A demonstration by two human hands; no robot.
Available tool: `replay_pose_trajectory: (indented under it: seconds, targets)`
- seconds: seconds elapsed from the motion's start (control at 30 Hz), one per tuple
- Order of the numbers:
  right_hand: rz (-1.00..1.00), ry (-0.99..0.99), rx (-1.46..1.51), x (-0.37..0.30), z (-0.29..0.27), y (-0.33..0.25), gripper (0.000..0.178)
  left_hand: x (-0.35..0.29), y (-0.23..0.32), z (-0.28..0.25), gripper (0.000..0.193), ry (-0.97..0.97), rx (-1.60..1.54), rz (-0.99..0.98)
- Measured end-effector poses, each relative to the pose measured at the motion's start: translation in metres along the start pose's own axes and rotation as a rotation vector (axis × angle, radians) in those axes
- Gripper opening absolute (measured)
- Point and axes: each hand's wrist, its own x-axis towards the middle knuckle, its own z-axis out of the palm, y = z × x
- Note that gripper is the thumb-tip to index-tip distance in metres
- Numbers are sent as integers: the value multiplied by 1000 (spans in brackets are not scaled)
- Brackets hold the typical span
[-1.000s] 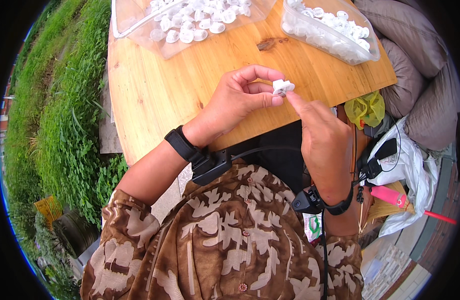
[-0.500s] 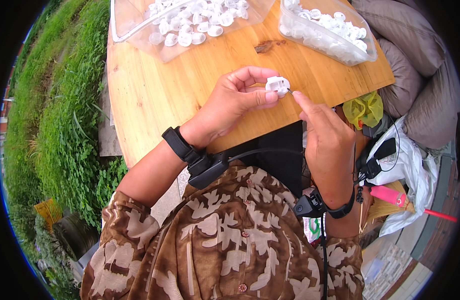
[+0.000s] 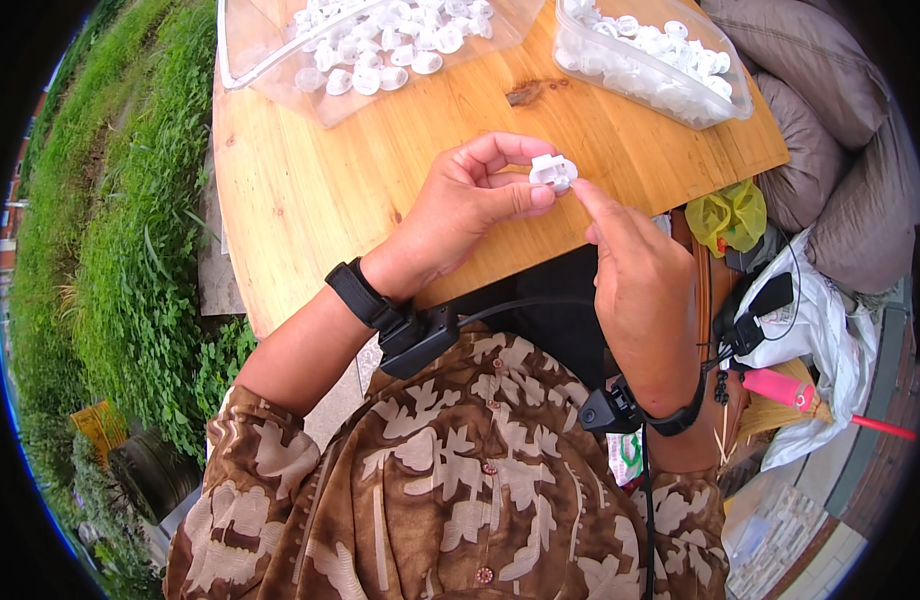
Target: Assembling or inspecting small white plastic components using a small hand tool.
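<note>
A small white plastic part (image 3: 552,171) with a square opening is pinched between the thumb and fingers of my left hand (image 3: 460,195), a little above the wooden table. My right hand (image 3: 645,280) is closed, its index finger stretched along toward the part and its tip touching or nearly touching the right side. Half a second ago a thin dark tool showed at that fingertip; now the finger hides most of it. The other fingers of my right hand are curled under and out of sight.
Two clear plastic bins, a left one (image 3: 320,105) and a right one (image 3: 680,116), hold many white plastic pieces on the wooden table (image 3: 330,200). A yellow bag (image 3: 728,218), white bag (image 3: 840,340) and pink object (image 3: 775,388) lie at the right. Cables run from both wristbands.
My right hand has moved slightly left and up, bringing the index fingertip closer to the white part. The dark tool tip is now mostly covered. My left hand barely differs.
</note>
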Motion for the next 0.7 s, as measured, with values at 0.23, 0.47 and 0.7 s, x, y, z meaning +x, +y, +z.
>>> replay_pose_trajectory:
  seconds: [0.23,0.47,0.7]
  targets:
    - [44,-43,-18,1,-1,-5,36,-1,-2,1,30,9,36,42]
    - [-43,-92,-149,0,-3,-3,36,-2,0,3,29,18,81,40]
    - [-104,-142,-319,0,-3,-5,33,-2,-3,2,29,54,176,-4]
